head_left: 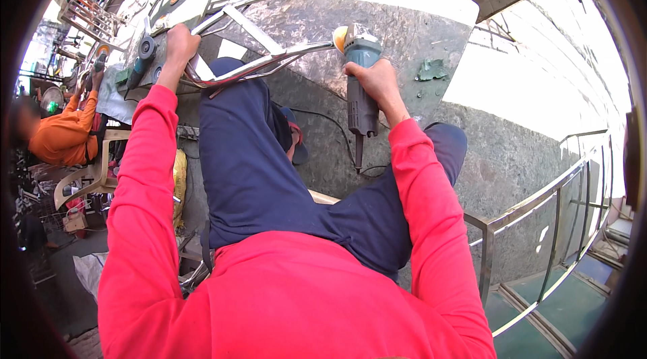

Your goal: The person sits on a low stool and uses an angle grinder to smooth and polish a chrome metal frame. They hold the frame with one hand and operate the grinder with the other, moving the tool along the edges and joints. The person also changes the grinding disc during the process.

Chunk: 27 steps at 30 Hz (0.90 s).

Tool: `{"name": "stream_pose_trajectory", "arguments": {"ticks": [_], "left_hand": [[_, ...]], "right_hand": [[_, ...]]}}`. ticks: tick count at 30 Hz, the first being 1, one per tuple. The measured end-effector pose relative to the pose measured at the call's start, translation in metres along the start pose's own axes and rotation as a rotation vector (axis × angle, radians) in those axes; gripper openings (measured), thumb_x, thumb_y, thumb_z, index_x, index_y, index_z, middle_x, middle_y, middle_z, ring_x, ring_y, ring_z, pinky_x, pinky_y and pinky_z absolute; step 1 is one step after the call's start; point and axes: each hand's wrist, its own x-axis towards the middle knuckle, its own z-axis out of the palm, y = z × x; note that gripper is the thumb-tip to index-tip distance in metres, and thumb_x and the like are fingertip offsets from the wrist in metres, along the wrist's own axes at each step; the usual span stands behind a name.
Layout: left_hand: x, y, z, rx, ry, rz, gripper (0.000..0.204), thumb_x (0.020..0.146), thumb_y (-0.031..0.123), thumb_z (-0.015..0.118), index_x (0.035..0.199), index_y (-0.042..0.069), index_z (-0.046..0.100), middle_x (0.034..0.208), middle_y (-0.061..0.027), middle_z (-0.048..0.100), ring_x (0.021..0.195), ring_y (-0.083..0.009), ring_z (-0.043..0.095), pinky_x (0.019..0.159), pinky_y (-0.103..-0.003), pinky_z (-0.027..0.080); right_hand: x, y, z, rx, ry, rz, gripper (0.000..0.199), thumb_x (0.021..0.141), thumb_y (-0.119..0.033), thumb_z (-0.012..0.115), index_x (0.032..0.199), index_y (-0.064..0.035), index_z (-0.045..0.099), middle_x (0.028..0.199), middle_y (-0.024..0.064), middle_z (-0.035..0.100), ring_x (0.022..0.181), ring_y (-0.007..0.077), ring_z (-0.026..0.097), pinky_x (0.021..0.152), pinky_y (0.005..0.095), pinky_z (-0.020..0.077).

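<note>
Your left hand (180, 42) has its fingers clamped on the chrome tubular frame (253, 30), which lies at your left knee (228, 67); your right hand (379, 81) wraps its fingers around the angle grinder (362, 108). Its yellowish disc (339, 38) sits by one tube; contact is unclear. This looks like buffing; the next move calls for a firmly braced frame and light pressure.

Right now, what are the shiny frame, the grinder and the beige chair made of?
The shiny frame looks like polished metal, perhaps chromed: it gleams brightly. The grinder body seems hard plastic: teal and dark grey, fairly dull. The beige chair is probably smooth plastic, judging by its rounded, moulded-looking curves.
</note>
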Motion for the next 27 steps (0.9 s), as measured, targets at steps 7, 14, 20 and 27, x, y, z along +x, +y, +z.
{"name": "stream_pose_trajectory", "arguments": {"ticks": [7,14,20,27], "left_hand": [[0.001,-0.003,-0.001,0.009,-0.044,0.006,0.029,0.067,0.012,0.064,0.081,-0.013,0.067,0.085,-0.0350,0.064,0.087,-0.0465,0.067,0.085,-0.048,0.052],[0.000,0.000,-0.004,-0.008,-0.005,0.003,0.028,0.067,0.011,0.064,0.081,-0.013,0.067,0.085,-0.0354,0.064,0.087,-0.0467,0.066,0.085,-0.048,0.052],[0.004,-0.008,0.002,-0.028,-0.031,0.026,0.028,0.066,0.011,0.064,0.081,-0.013,0.067,0.085,-0.0358,0.064,0.086,-0.0469,0.066,0.083,-0.048,0.053],[0.002,-0.009,-0.001,-0.020,-0.026,0.035,0.027,0.066,0.011,0.064,0.079,-0.013,0.067,0.083,-0.0357,0.064,0.085,-0.0466,0.067,0.083,-0.048,0.053]], "right_hand": [[-0.021,-0.003,0.026,0.119,-0.110,-0.216,0.056,0.062,-0.040,0.079,0.078,0.0132,0.068,0.078,0.0253,0.070,0.071,0.0324,0.071,0.064,0.0394,0.0554],[0.011,0.010,0.001,0.020,0.043,0.047,0.055,0.063,-0.041,0.078,0.077,0.0122,0.070,0.075,0.0246,0.070,0.071,0.0313,0.072,0.066,0.0393,0.0569],[-0.011,0.007,0.029,0.110,-0.033,-0.147,0.054,0.060,-0.039,0.079,0.072,0.0126,0.067,0.070,0.0233,0.068,0.065,0.0309,0.069,0.061,0.0388,0.0535],[0.017,0.014,0.005,0.099,0.045,0.037,0.054,0.063,-0.039,0.078,0.076,0.0127,0.069,0.076,0.0238,0.070,0.069,0.0298,0.071,0.063,0.0383,0.0553]]}}
